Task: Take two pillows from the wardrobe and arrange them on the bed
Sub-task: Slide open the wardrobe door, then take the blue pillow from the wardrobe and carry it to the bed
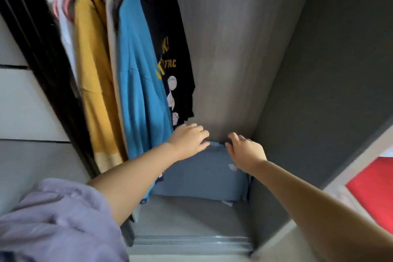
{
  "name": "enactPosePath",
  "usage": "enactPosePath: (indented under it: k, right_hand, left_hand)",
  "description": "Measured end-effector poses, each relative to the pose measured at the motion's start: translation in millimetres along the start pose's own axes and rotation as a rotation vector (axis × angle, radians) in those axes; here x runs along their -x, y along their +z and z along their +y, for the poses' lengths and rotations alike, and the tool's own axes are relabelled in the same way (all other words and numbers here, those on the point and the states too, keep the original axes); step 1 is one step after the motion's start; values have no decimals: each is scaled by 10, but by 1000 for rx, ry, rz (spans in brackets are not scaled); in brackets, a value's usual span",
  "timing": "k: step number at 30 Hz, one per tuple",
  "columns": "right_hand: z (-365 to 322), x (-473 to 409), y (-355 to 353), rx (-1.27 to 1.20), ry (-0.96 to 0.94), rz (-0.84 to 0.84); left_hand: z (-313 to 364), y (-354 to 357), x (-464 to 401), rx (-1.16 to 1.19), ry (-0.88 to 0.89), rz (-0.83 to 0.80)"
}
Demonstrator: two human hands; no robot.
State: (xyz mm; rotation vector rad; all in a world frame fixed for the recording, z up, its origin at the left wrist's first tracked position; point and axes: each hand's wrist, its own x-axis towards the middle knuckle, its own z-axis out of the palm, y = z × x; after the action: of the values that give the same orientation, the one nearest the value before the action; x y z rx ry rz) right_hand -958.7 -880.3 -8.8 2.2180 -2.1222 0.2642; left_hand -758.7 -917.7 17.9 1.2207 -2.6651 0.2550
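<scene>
Blue-grey fabric: a pillow [204, 173] stands on edge at the back of the wardrobe [229, 49] floor, in the right rear corner. Both hands at its top edge. Left hand [188, 141] lies palm-down, fingers spread and loose, fingertips touching the upper left of the pillow; nothing clasped. Right hand [246, 152] curls its fingers over the top edge beside it; whether it truly grips cannot be told, the fingertips being hidden behind the edge. Only one pillow can be made out.

Left of the left hand, hanging clothes fill that side: a black T-shirt [170, 49] nearest, then a blue garment [140, 83], a mustard-yellow one [93, 74], pale items further off. Yellow lettering on the black shirt is blurred, not readable; a cartoon figure sits below it. Lilac sleeve [53, 219] bunched at the left elbow. Well to the right of the right hand, outside the wardrobe, a red surface [376, 189].
</scene>
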Motion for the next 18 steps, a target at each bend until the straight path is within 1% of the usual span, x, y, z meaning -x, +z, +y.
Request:
enactPosePath:
  k: [3, 6, 13, 15, 18]
  right_hand:
    - [336, 17, 159, -21, 56, -40]
    - [485, -46, 437, -38, 70, -129]
    - [584, -628, 1112, -72, 127, -311]
    - [627, -864, 1317, -78, 158, -343]
    - [682, -1196, 1648, -60, 188, -379]
  left_hand:
    - [167, 331, -112, 100, -67, -46]
    - [154, 664, -169, 171, -103, -119]
    - [-244, 1467, -647, 268, -134, -219]
    - [-385, 1711, -849, 334, -157, -268]
    - [-586, 2063, -1124, 337, -139, -355]
